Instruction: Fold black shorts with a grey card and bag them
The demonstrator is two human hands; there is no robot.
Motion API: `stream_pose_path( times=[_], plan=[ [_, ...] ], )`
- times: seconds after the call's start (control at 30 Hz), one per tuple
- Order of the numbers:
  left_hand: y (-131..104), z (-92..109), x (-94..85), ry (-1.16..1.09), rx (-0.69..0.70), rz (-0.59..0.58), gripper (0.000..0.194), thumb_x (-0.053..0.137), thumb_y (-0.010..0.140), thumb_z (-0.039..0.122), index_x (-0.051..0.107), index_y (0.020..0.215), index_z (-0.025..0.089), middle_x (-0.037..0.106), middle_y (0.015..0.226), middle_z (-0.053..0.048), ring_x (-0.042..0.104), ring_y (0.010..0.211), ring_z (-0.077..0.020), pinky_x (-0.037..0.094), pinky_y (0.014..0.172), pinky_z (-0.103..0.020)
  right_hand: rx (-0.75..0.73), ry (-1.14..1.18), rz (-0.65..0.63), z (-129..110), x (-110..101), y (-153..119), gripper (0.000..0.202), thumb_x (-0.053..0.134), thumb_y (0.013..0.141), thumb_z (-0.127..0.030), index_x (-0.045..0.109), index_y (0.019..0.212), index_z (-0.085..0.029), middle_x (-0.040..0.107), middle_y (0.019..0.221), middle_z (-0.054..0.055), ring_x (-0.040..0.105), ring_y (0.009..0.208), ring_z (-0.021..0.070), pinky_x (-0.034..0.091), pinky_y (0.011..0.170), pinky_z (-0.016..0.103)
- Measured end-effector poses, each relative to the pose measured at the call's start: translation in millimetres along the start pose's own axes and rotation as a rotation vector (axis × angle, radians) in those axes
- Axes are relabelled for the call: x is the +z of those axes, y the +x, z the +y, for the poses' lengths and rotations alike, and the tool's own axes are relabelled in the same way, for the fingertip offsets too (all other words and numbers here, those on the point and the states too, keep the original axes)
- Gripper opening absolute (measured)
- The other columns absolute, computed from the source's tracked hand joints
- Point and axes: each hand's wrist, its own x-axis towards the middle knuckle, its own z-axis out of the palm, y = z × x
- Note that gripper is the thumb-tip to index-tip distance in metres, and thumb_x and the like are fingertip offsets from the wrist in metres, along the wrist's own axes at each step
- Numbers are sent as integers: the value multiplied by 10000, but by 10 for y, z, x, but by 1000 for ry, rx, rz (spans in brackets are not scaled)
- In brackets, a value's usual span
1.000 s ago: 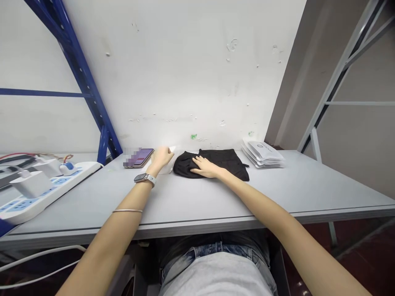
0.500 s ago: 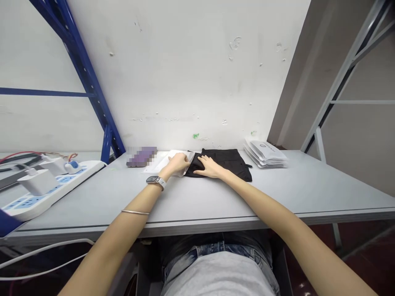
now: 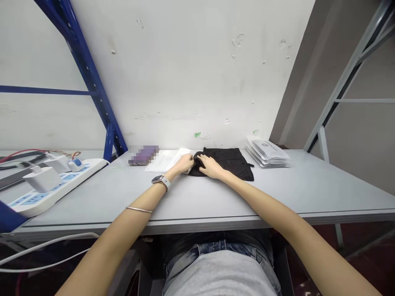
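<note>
A black cloth item [image 3: 231, 161] lies flat on the grey table, its left part bunched up between my hands. My left hand [image 3: 186, 163] has its fingers closed at the bunched left edge of the cloth, beside a white plastic bag [image 3: 176, 156]. The fingertips are too small to make out exactly what they pinch. My right hand [image 3: 211, 166] rests on the black cloth with its fingers apart. White printed packets [image 3: 268, 153] are stacked to the right of the cloth.
A purple phone-like object [image 3: 144, 155] lies at the back left. At the far left a white power strip [image 3: 74, 181] carries chargers and cables. A blue metal frame [image 3: 92, 78] rises behind it. The table's front edge [image 3: 216, 224] runs before me.
My left hand has moved slightly right, toward my right hand. The left part of the black cloth is now raised and bunched. The view has shifted a little.
</note>
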Motion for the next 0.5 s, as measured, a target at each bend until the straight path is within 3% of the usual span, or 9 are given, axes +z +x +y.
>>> stream_pose_path(
  times=[0.13,0.3,0.5],
  plan=[
    [-17,27,-8,-31,-56,77,163,422,784,116,444,644,196,580,697,-30,514,646,-146,375,595,-257,-10,-68,-13,-50,-52,-33,548,463,906,-167,430,1441,-56,423,1490,213,397,1386,297,353,1111,449],
    [-31,48,-23,-177,-72,129,123,417,849,158,405,740,212,606,784,-30,513,623,-134,400,586,-252,-84,-95,0,-110,-157,-87,477,496,883,-177,565,1352,-128,540,1409,153,544,1264,282,433,1045,386],
    [13,35,-46,-137,48,149,152,384,867,135,378,743,223,638,913,-50,578,886,-177,437,800,-304,-286,16,-17,-76,-273,-112,420,537,829,-124,655,1231,-165,577,1381,97,585,1205,252,468,1002,365]
  ],
)
